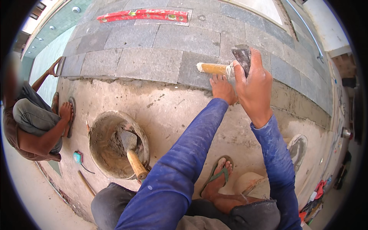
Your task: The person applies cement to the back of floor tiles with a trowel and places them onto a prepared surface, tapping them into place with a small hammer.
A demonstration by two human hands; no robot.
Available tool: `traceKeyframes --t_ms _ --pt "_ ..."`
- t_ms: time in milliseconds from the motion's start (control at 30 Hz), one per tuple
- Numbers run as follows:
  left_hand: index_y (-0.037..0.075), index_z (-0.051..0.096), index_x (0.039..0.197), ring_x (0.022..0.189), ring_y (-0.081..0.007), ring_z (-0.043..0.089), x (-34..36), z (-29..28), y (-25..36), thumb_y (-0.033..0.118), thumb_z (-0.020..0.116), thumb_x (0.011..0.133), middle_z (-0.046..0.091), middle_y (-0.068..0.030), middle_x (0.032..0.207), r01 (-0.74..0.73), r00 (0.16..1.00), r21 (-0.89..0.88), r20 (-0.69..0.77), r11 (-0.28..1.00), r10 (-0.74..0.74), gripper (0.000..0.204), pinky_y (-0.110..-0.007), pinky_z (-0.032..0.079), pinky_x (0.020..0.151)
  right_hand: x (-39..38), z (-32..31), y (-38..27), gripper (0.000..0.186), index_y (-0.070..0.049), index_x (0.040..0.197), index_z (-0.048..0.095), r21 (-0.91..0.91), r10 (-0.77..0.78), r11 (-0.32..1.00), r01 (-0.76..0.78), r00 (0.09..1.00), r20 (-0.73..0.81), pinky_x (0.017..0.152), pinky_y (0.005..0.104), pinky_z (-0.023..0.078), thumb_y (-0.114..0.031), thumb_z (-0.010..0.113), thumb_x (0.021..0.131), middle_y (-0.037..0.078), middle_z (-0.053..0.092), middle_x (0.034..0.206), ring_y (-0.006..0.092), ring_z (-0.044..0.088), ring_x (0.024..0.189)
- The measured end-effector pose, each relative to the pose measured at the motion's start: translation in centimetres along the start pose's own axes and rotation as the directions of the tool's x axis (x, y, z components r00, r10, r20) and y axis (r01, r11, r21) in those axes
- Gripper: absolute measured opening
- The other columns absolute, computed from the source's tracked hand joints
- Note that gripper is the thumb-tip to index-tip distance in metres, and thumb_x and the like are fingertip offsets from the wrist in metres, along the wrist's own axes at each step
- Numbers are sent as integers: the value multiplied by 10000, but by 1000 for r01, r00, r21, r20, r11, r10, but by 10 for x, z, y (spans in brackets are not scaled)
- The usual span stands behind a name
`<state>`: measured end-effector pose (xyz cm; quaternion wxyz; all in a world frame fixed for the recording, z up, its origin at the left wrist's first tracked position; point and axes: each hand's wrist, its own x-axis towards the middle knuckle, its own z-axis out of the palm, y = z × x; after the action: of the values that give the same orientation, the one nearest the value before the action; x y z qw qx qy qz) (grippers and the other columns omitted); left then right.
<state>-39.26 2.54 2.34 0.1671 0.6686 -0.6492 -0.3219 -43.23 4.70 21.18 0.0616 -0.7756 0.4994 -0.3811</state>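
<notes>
My right hand (255,86) is closed around the dark, flat metal end of a tool with a yellowish wooden handle (214,68). The handle points left over a grey stone tile (191,74), its whitish end toward the tile; whether it touches I cannot tell. White string or wrap shows where handle and metal meet; my fingers hide part of the metal. Below the handle, my left hand (224,90) lies with its fingers stretched onto the tile's near edge, holding nothing. A trowel (137,163) rests in a mortar bucket (94,149), blade in the grey mix.
A red spirit level (143,15) lies on the far tiles. At left, a co-worker (32,126) squats with a hand at the tile row's end. A teal device (78,157) and a stick (86,183) lie left of the bucket. A round container (298,149) stands at right.
</notes>
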Motion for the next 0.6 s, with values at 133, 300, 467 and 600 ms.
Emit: traceKeyframes --t_ms 133,300,467,600 --pt "-20 418 1472 1483 -460 171 2 8 -4 470 633 854 297 -247 1572 44 998 88 -55 995 -39 817 -579 168 1194 -1 1 -9 411 53 1254 522 9 55 998 -56 995 87 654 418 527 -100 661 899 255 671 829 403 699 757" --pt "54 464 1466 1482 -473 163 2 -8 6 468 609 872 292 -247 1576 -1 980 281 192 960 -55 739 -594 175 1186 -2 3 -4 405 55 1250 516 2 49 999 -49 992 121 658 409 528 -95 659 901 256 669 826 401 703 764" --pt "34 401 1497 1485 -458 175 4 8 -10 430 610 872 283 -232 1585 -75 997 84 -7 994 75 769 -570 199 1188 0 -1 1 395 58 1244 519 6 30 1000 -31 998 61 650 398 529 -91 660 907 236 677 822 354 709 740" --pt "-53 347 1493 1488 -413 214 6 22 -19 362 595 871 289 -221 1585 -81 997 301 7 950 82 788 -517 235 1190 3 -26 16 372 47 1239 524 -24 130 991 -133 988 -88 645 374 532 -90 654 918 211 689 827 310 715 732"
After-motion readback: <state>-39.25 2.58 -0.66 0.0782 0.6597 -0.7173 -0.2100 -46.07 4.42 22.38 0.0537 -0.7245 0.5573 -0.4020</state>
